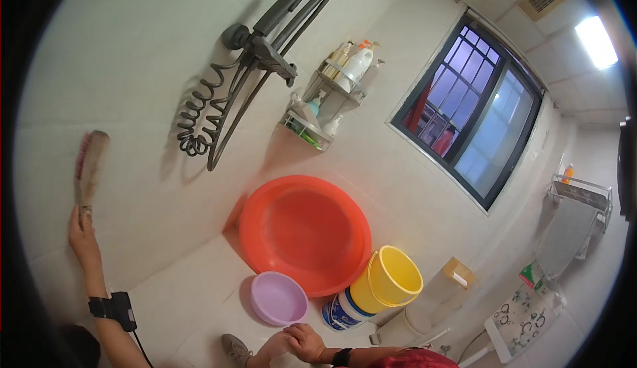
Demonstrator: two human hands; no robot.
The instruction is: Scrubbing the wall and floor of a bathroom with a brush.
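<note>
My left hand (82, 226) is closed on the handle of a wooden brush (93, 164) with pinkish bristles, held upright against or close to the tiled wall at the left. My right hand (304, 342) rests on my bent knee with its fingers loosely spread, holding nothing visible. Just beyond it a light purple plastic basin (279, 298) sits on the floor. Behind that, a large red plastic tub (306, 233) leans against the wall. To its right a yellow bucket (393, 278) stands in a blue and white bucket (343, 312).
A handheld shower with a coiled hose (204, 114) hangs on the wall. A corner rack (328, 89) holds several pump bottles. At the right are a barred window (468, 109), a grey towel (567, 233) and a bin (408, 323). My shoe (236, 349) is on the floor.
</note>
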